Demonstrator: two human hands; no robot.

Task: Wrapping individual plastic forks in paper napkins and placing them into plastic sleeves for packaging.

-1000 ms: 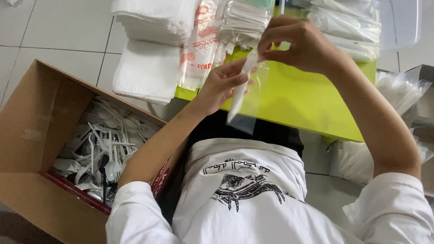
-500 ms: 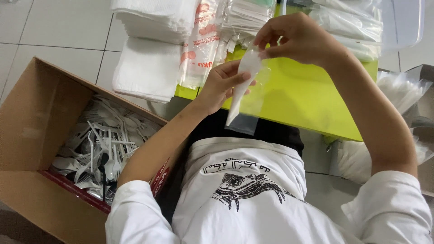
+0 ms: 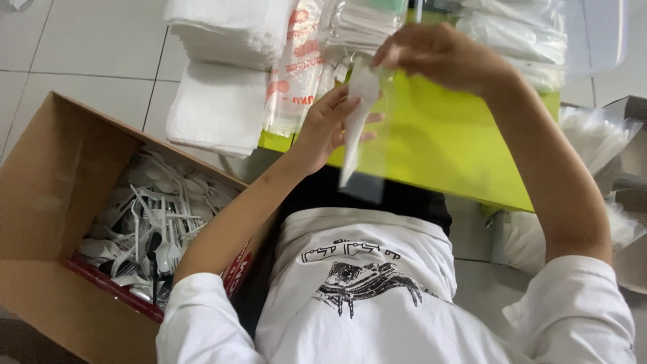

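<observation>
above the lime-green tabletop, our left hand and right hand both pinch a clear plastic sleeve holding folded white napkin, which might slip out if our grip loosens.

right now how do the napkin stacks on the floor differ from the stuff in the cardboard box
The napkin stacks are flat, folded sheets piled in neat, squared layers; the plastic cutlery in the cardboard box lies loose and tangled, pointing every way. The napkins sit in the open on the tiled floor, while the cutlery is held within the box's walls. The napkins look soft, the cutlery thin and rigid. Both are mostly white and lie on the left hand side.
</observation>
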